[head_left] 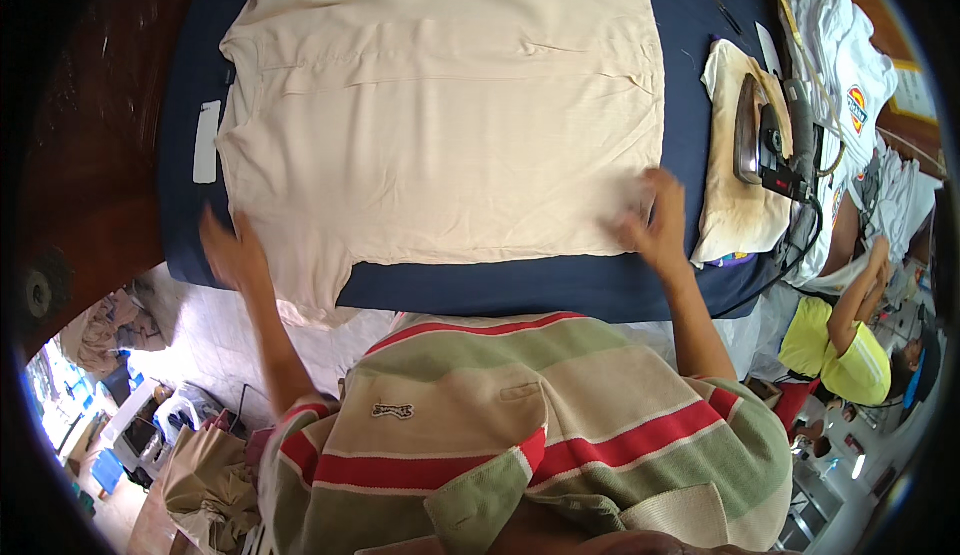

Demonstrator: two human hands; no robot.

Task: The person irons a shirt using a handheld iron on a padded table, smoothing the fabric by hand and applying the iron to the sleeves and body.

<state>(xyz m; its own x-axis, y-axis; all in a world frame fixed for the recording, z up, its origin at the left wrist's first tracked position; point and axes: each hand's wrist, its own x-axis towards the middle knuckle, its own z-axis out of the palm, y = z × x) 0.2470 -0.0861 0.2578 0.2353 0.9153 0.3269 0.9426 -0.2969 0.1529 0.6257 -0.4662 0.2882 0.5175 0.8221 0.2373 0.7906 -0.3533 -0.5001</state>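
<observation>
A beige short-sleeved shirt (450,135) lies spread on a dark blue padded board (520,290), its neck end to the left and its hem to the right. One sleeve hangs over the near edge. My left hand (240,255) is beside that near sleeve, fingers apart and slightly blurred. At the near hem corner is my right hand (662,230), fingers curved over the cloth. Motion smears its fingertips, so I cannot make out whether they grip the fabric. A white paper tag (206,142) lies by the neck.
An iron (752,140) rests on a scorched beige cloth pad (715,210) at the right, its black cord (785,277) trailing over the board's near edge. White garments (835,35) are piled beyond it. A person in yellow (840,355) is at the far right. Bags and cloth (210,485) lie lower left.
</observation>
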